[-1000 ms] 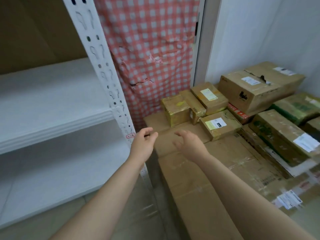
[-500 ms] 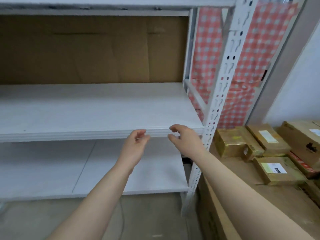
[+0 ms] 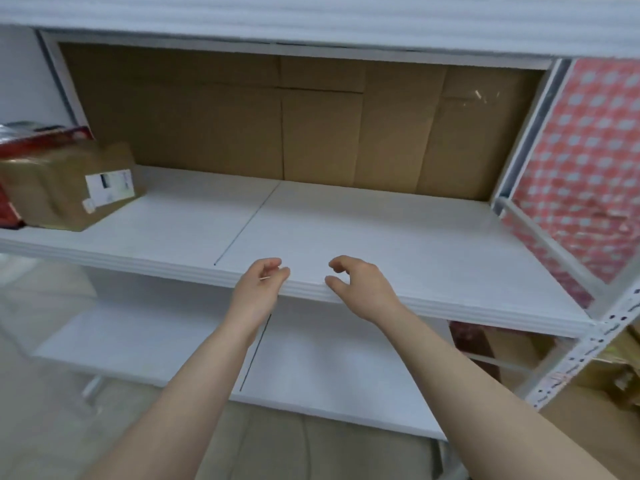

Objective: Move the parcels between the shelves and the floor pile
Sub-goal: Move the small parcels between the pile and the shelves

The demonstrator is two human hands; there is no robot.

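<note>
A white middle shelf (image 3: 398, 237) runs across the view with a cardboard sheet behind it. On its far left sits a brown taped parcel (image 3: 65, 188) with a white label, and a red parcel (image 3: 31, 142) lies behind and above it. My left hand (image 3: 258, 289) and my right hand (image 3: 360, 289) hover side by side at the shelf's front edge, fingers loosely curled, holding nothing. The parcels are well to the left of both hands. A corner of the floor pile (image 3: 620, 375) shows at the lower right, behind the rack post.
A lower white shelf (image 3: 156, 341) lies beneath, and an upper shelf (image 3: 311, 19) spans the top. A perforated white rack post (image 3: 588, 351) stands at the right, with a red checked cloth (image 3: 595, 168) behind it. Beige floor lies below.
My view has swung left from the floor pile to the shelves, bringing the brown parcel into sight. Both hands stay empty, now raised to the middle shelf's front edge.
</note>
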